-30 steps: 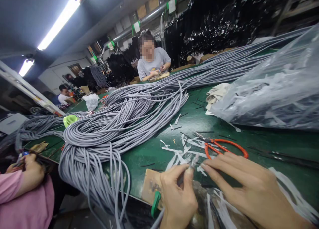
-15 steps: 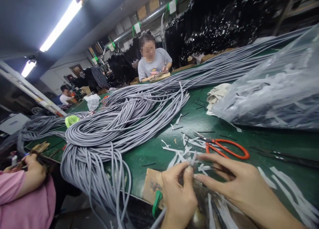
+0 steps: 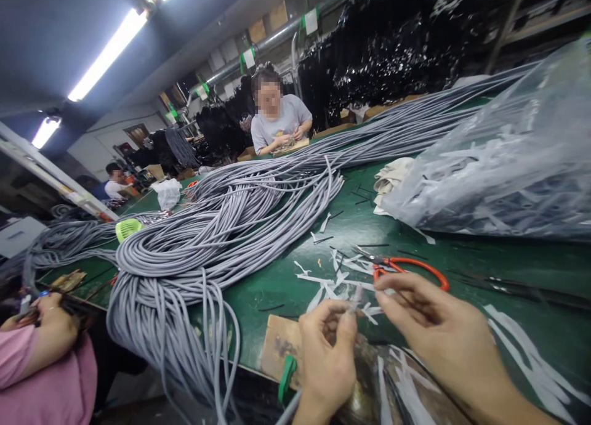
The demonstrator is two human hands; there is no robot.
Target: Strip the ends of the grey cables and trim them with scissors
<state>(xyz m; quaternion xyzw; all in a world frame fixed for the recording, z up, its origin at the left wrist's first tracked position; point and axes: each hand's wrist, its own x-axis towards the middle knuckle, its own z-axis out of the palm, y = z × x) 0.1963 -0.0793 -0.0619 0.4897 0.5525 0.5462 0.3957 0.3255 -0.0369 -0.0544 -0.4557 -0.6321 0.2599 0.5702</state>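
My left hand [image 3: 329,351] is closed in a pinch on the stripped end of a grey cable [image 3: 354,299] at the near edge of the green table [image 3: 277,283]; the cable runs down below the hand. My right hand [image 3: 436,326] is just to its right, fingers curled and spread above the table, holding nothing that I can see. Orange-handled scissors [image 3: 406,267] lie right behind the right hand. White strips of cut sheath [image 3: 332,280] are scattered around both hands.
A big heap of grey cables [image 3: 207,234] covers the table's left and middle and hangs over the near edge. A clear plastic bag of scraps [image 3: 503,166] sits at the right. A person in pink [image 3: 41,357] works at my left, another person [image 3: 277,120] across the table.
My right hand drew back from the cable end and lifted slightly, fingers curling. The left hand kept its pinch. The view shifted a little.
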